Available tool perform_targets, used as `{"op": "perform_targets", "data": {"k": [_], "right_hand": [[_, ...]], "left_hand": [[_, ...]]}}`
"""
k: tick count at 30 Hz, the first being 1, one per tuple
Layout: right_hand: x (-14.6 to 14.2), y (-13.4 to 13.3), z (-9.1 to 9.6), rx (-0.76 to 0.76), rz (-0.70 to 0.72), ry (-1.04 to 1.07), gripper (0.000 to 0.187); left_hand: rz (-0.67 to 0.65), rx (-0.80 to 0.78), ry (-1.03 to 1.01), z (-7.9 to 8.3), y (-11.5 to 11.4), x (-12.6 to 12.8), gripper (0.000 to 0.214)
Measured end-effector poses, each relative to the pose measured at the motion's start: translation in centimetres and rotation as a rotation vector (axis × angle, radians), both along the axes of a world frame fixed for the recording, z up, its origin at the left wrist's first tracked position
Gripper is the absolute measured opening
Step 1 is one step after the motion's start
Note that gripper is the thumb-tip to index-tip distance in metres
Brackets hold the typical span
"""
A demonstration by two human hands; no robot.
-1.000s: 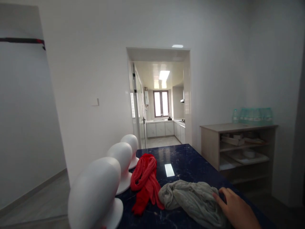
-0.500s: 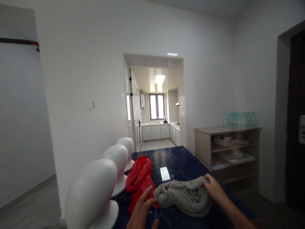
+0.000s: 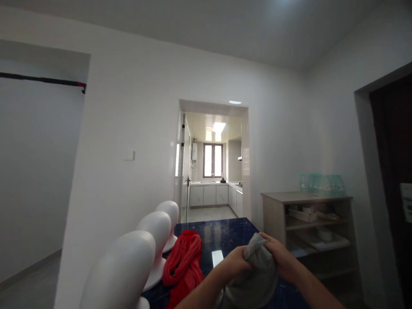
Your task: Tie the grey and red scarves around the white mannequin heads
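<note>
A grey scarf (image 3: 257,279) is bunched between my two hands above the near part of the dark blue marbled table (image 3: 222,231). My left hand (image 3: 236,262) is closed on its left side, and my right hand (image 3: 275,253) grips the upper right edge. The scarf's lower part hangs toward the bottom of the view. To the left of my left arm lies a red scarf (image 3: 185,262), loosely folded on the table and touched by neither hand.
Three white mannequin heads (image 3: 120,270) stand in a row along the table's left side. At the right is a wooden shelf unit (image 3: 273,210) with several plastic bottles (image 3: 322,184) on top. A doorway (image 3: 212,107) opens to a kitchen behind the table.
My left hand, open beside the grey scarf before, now grips it. The scarf is lifted and gathered between both hands. My view has tilted upward.
</note>
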State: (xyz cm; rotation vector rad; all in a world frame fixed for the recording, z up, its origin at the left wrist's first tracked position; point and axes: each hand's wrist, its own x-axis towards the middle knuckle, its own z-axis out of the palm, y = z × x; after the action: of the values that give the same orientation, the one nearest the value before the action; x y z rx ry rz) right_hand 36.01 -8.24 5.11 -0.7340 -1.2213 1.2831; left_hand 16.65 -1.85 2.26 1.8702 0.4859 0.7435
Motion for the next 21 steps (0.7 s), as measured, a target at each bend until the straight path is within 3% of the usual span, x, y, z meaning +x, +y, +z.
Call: {"op": "perform_targets", "data": {"k": [3, 6, 10, 13, 16, 21], "right_hand": [[1.4, 0.1, 1.2, 0.056, -0.02, -0.139, 0.03], [2.3, 0.3, 1.8, 0.066, -0.041, -0.319, 0.036], [2.0, 0.2, 1.9, -0.053, 0.244, -0.543, 0.047], [1.1, 0.2, 2.0, -0.088, 0.463, -0.745, 0.043], [1.0, 0.6, 3.2, -0.057, 0.505, -0.843, 0.029], [3.0, 1.5, 8.2, 0.048, 0.288, -0.939, 0.011]], "left_hand": [[-0.043, -0.176, -0.086, 2.4, 0.5, -1.5, 0.044], [0.052, -0.192, -0.118, 4.9, 0.5, -3.2, 0.03], [0.109, -0.165, -0.099, 8.5, -0.2, -4.9, 0.027], [0.098, -0.16, 0.01, 11.1, -0.7, -5.9, 0.028], [0.134, 0.108, 0.313, 13.1, -1.2, -7.0, 0.034], [0.219, 0.678, 0.9, 14.9, -2.6, -8.1, 0.048]]}}
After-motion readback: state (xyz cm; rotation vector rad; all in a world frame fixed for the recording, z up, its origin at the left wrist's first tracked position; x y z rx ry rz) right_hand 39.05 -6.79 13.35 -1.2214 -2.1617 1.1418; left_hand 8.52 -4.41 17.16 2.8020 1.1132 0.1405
